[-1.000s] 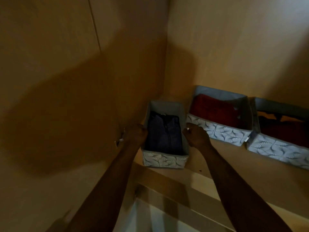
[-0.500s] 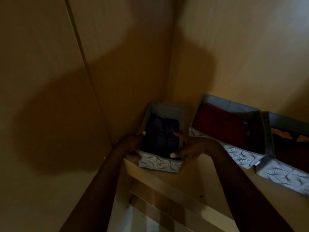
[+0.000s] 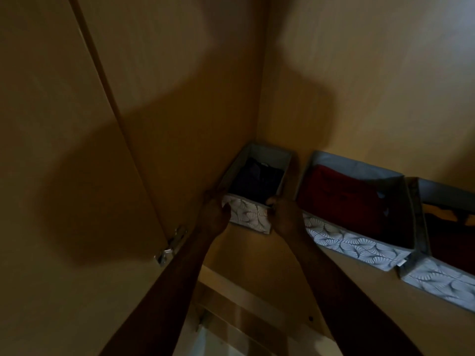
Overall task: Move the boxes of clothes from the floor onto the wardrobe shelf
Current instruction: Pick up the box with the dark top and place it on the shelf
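both hands, left [image 3: 214,211] and right [image 3: 282,214], grip the front corners of the small grey leaf-patterned fabric box [image 3: 248,215], in the wooden shelf [image 3: 246,253] corner; probably light, soft-walled, best held by corners.

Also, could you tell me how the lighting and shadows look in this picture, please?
Head view: dim, warm light; a large shadow covers the wardrobe door; the left hand, right hand and the corner box's dark clothes are barely readable.
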Available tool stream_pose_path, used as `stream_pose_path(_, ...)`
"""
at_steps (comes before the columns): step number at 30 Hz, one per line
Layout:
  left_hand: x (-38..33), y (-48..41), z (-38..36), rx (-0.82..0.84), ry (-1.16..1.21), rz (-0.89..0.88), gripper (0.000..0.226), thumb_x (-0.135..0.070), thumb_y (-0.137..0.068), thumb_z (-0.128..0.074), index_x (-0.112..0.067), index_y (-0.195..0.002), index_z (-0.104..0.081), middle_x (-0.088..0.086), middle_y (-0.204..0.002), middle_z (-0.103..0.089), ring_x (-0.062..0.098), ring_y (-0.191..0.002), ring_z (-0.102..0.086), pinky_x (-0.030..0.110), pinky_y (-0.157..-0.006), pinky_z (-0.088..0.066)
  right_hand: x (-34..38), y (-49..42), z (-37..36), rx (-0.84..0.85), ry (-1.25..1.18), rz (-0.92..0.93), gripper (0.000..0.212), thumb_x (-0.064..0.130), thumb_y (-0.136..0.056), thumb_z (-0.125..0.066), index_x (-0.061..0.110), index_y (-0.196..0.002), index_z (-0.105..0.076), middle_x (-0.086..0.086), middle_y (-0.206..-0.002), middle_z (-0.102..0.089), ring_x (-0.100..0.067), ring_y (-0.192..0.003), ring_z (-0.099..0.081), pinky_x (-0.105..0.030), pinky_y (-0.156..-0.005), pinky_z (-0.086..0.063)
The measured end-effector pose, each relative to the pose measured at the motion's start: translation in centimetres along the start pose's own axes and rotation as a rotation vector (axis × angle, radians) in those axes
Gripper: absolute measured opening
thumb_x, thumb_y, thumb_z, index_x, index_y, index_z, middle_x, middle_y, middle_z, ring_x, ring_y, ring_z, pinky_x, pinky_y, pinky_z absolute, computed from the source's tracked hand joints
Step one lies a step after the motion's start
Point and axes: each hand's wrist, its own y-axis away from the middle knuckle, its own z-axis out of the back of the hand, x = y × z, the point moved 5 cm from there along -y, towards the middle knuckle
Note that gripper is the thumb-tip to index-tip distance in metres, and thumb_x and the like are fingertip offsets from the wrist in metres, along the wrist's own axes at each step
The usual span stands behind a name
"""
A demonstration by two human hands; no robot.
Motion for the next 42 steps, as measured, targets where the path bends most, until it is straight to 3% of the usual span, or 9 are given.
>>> stream_pose_path(12,-0.3,-4.3,-1.6,0.248,-0.011,0.045,0.064,-0.009,-0.101,-0.041,-0.007,-0.155,-0.007,0.013,-0.163,-0.013,0.026,-0.15,-0.016,0.034,-0.122,-0.012,0.8,-3.1,-1.8,0.083,-0.083,-0.079,0.05,0.001,-0.097,-0.048,0.001,-0.146,-0.039,-0.02,-0.149,-0.044,-0.032,-0.134,-0.046,-0.031,-0.109,-0.036)
stream_pose_path(20,-1.4,-4.9,-1.3,0.357,0.122,0.132,0.068,-0.016,-0.103,-0.042,-0.019,-0.156,0.001,0.006,-0.163,-0.014,0.024,-0.146,-0.024,0.026,-0.114,-0.023,0.9,-1.9,-2.5,0.101,-0.191,-0.028,0.066,0.002,-0.095,-0.054,0.011,-0.153,-0.025,-0.018,-0.156,-0.029,-0.034,-0.137,-0.041,-0.044,-0.111,-0.041)
stream_pose_path(22,-1.3,-4.4,-0.9,0.339,0.159,0.14,0.07,-0.014,-0.102,-0.044,-0.021,-0.156,0.001,0.006,-0.162,-0.019,0.025,-0.144,-0.03,0.026,-0.109,-0.029,1.2,-0.7,-2.2,0.082,-0.288,-0.046,0.067,-0.001,-0.094,-0.054,0.011,-0.153,-0.025,-0.013,-0.156,-0.027,-0.032,-0.136,-0.042,-0.039,-0.108,-0.045)
stream_pose_path(25,-1.1,-2.8,-0.6,0.272,0.247,0.13,0.07,-0.012,-0.101,-0.047,-0.018,-0.156,-0.004,0.007,-0.16,-0.024,0.023,-0.143,-0.031,0.022,-0.108,-0.026,0.6,1.2,-1.7,0.034,-0.34,-0.074,0.061,0.0,-0.096,-0.052,0.014,-0.152,-0.03,-0.004,-0.148,-0.037,-0.019,-0.123,-0.049,-0.012,-0.087,-0.046)
stream_pose_path(28,-0.9,-0.2,-1.2,0.261,0.355,0.158,0.058,-0.015,-0.102,-0.046,-0.016,-0.154,-0.02,0.005,-0.151,-0.036,0.02,-0.137,-0.038,0.016,-0.099,-0.026,-0.2,3.5,-1.3,0.013,-0.381,-0.128,0.054,0.004,-0.095,-0.054,0.022,-0.144,-0.042,-0.011,-0.137,-0.055,-0.022,-0.098,-0.063,-0.023,-0.075,-0.051)
stream_pose_path(31,0.2,2.4,-2.3,0.301,0.381,0.196,0.046,-0.023,-0.1,-0.048,-0.019,-0.145,-0.042,0.004,-0.145,-0.047,0.019,-0.123,-0.051,0.024,-0.096,-0.043,-0.6,6.6,-1.6,0.031,-0.592,-0.234,0.041,0.003,-0.096,-0.055,0.025,-0.13,-0.053,-0.007,-0.134,-0.056,-0.028,-0.105,-0.067,-0.042,-0.091,-0.057)
stream_pose_path(36,1.2,7.5,-2.1,0.292,0.451,0.23,0.026,-0.024,-0.096,-0.053,-0.022,-0.118,-0.066,0.01,-0.114,-0.069,0.03,-0.101,-0.066,0.048,-0.093,-0.054,-0.8,10.9,-2.3,0.146,-0.706,-0.261,0.03,0.0,-0.098,-0.049,0.018,-0.12,-0.059,-0.008,-0.125,-0.058,-0.022,-0.094,-0.07,-0.031,-0.078,-0.056)
stream_pose_path(39,1.6,11.0,-1.3,0.258,0.528,0.276,0.014,-0.024,-0.093,-0.057,-0.026,-0.1,-0.069,0.012,-0.099,-0.072,0.032,-0.093,-0.068,0.049,-0.086,-0.054,-0.6,13.0,-2.6,0.199,-0.725,-0.21,0.026,0.005,-0.097,-0.052,0.026,-0.108,-0.062,-0.011,-0.117,-0.063,-0.021,-0.09,-0.071,-0.031,-0.076,-0.056)
stream_pose_path(42,1.9,14.9,-0.4,0.179,0.59,0.347,0.018,-0.015,-0.099,-0.051,-0.012,-0.109,-0.067,0.015,-0.101,-0.068,0.029,-0.09,-0.065,0.039,-0.08,-0.05,-0.4,15.2,-3.4,0.31,-0.758,-0.176,0.022,0.009,-0.097,-0.056,0.027,-0.107,-0.064,-0.01,-0.114,-0.066,-0.019,-0.091,-0.071,-0.031,-0.076,-0.056)
